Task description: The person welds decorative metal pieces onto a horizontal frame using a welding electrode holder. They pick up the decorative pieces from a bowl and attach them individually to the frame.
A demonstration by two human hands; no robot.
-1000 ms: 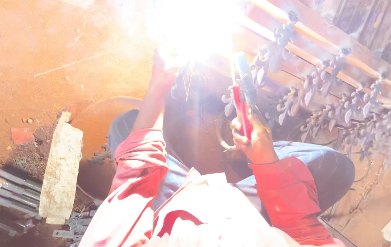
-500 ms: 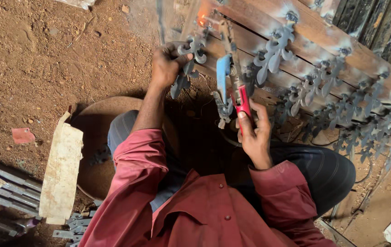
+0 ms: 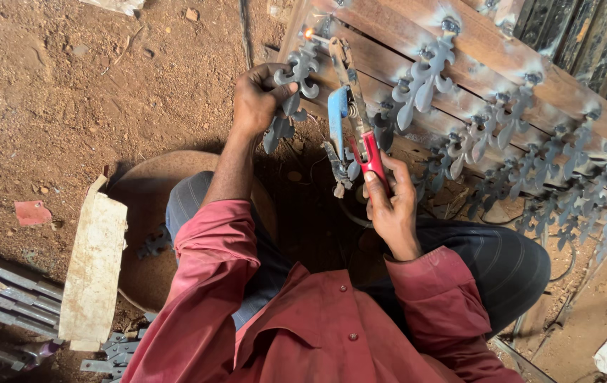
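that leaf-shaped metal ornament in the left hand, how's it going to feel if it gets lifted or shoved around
The grey ornament looks like cast or cut metal, so probably stiff and heavy for its size. Its flat, lobed shape suggests it would lie still rather than roll. The left hand grips it near a glowing spot, so it may be hot there.

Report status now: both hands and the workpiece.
Left hand grips grey fleur-shaped metal ornament against rusty bar. Right hand holds red-handled electrode holder, rod tip glowing. Nothing between.
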